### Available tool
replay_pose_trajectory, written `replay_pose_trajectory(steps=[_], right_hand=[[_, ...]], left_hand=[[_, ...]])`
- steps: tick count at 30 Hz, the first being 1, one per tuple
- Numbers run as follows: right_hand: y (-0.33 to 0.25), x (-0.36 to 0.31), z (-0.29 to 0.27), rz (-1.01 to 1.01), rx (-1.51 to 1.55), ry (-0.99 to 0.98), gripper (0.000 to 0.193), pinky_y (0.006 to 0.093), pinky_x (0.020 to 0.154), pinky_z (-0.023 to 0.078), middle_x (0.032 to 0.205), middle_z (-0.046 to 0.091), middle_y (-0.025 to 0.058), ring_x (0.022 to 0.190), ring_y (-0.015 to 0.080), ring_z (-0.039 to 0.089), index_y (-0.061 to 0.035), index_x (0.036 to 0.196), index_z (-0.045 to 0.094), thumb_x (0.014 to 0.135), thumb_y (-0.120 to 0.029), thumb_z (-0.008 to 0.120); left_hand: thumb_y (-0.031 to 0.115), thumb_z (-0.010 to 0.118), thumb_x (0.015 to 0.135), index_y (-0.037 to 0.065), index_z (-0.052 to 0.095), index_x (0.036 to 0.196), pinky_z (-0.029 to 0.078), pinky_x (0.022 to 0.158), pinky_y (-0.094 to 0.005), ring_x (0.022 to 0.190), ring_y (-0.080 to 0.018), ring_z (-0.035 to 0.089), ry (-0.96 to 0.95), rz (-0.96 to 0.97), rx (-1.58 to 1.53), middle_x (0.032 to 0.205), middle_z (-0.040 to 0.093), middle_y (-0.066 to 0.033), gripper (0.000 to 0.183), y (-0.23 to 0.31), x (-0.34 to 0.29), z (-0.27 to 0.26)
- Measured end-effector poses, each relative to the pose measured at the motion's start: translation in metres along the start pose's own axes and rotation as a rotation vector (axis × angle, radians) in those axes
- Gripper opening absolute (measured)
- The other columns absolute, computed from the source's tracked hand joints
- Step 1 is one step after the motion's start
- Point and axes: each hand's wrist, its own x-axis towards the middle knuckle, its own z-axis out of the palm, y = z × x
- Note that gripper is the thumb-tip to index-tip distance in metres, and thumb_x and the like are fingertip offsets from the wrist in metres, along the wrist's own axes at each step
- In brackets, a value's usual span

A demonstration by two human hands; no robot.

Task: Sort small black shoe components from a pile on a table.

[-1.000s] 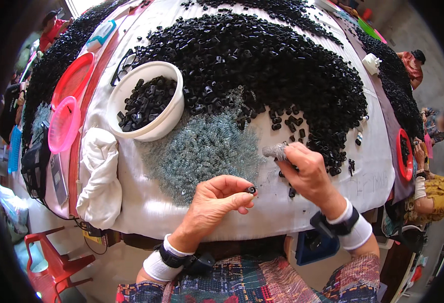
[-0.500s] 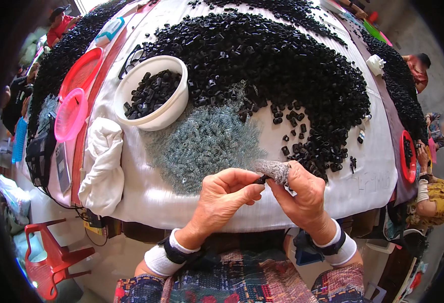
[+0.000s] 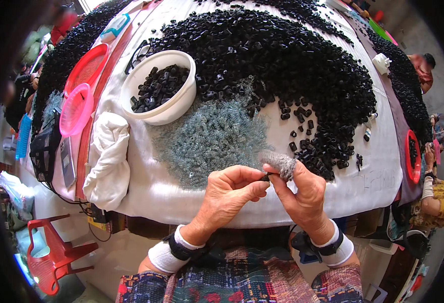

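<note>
My left hand (image 3: 228, 196) and my right hand (image 3: 305, 196) meet above the near part of the white-covered table (image 3: 222, 214). Between their fingertips is a small black plastic part (image 3: 266, 177), mostly hidden, pinched from both sides. A grey fuzzy knit piece (image 3: 278, 164) sits around the index finger of my right hand. Just beyond my hands lies a heap of small clear-bluish coil springs (image 3: 207, 139). Behind it spreads a large pile of black plastic pieces (image 3: 267, 60), with several strays (image 3: 302, 118) nearer my right hand.
A white bowl (image 3: 174, 115) of black pieces stands left of the springs. Further left are a twisted white cloth (image 3: 107, 161), a pink basket (image 3: 62, 118), a red tray (image 3: 70, 83) and a phone (image 3: 67, 161). A red chair (image 3: 50, 252) stands lower left; people sit at both sides.
The view has shifted slightly, moving the table contents right in the picture. My right index finger has bent, its tip now showing past the grey knit piece. Both hands still pinch the black part.
</note>
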Motion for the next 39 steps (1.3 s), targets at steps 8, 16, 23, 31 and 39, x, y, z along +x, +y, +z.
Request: replay_pose_trajectory(steps=[8, 16, 23, 31, 39], right_hand=[[0.004, -0.002, 0.009, -0.020, -0.018, 0.077, 0.021, 0.0350, 0.053, 0.047, 0.074, 0.059, 0.0125, 0.061, 0.0273, 0.057, 0.0017, 0.090, 0.061, 0.072, 0.010, 0.068], [0.003, -0.003, 0.010, -0.057, -0.071, 0.017, 0.023, 0.0364, 0.057, 0.046, 0.076, 0.056, 0.0145, 0.066, 0.0306, 0.056, 0.0025, 0.087, 0.059, 0.067, 0.012, 0.065], [0.000, -0.007, 0.015, -0.031, -0.050, 0.047, 0.024, 0.0393, 0.056, 0.045, 0.075, 0.056, 0.0148, 0.064, 0.0320, 0.054, 0.0040, 0.089, 0.059, 0.067, 0.012, 0.064], [-0.011, 0.002, 0.010, -0.045, -0.036, 0.036, 0.034, 0.0390, 0.064, 0.047, 0.088, 0.057, 0.0164, 0.076, 0.0321, 0.056, 0.0042, 0.098, 0.060, 0.065, 0.004, 0.071], [0.000, 0.000, 0.013, -0.140, -0.155, -0.060, 0.042, 0.0378, 0.068, 0.047, 0.096, 0.054, 0.0163, 0.083, 0.0307, 0.054, 0.0049, 0.098, 0.061, 0.062, -0.007, 0.078]], left_hand=[[0.011, 0.072, 0.083, -0.002, 0.066, 0.096, 0.053, 0.064, -0.0238, 0.075, -0.0115, 0.066, 0.016, -0.023, 0.006, 0.084, 0.069, -0.0074, 0.019, 0.001, -0.001, -0.002], [0.013, 0.070, 0.085, -0.002, 0.067, 0.097, 0.053, 0.061, -0.0238, 0.074, -0.0125, 0.066, 0.068, -0.074, 0.002, 0.083, 0.069, -0.0078, 0.019, 0.004, 0.001, -0.001], [0.013, 0.068, 0.085, -0.002, 0.066, 0.093, 0.052, 0.059, -0.0224, 0.072, -0.0114, 0.066, 0.027, -0.140, -0.009, 0.080, 0.068, -0.0070, 0.017, 0.004, 0.000, -0.002], [0.008, 0.063, 0.086, -0.002, 0.063, 0.096, 0.054, 0.065, -0.0268, 0.070, -0.0153, 0.065, 0.053, -0.170, -0.156, 0.083, 0.067, -0.0111, 0.015, 0.002, 0.002, -0.005], [0.010, 0.062, 0.085, 0.000, 0.061, 0.092, 0.054, 0.073, -0.0265, 0.081, -0.0196, 0.067, -0.014, -0.244, -0.265, 0.087, 0.067, -0.0121, 0.012, 0.010, 0.002, -0.007]])
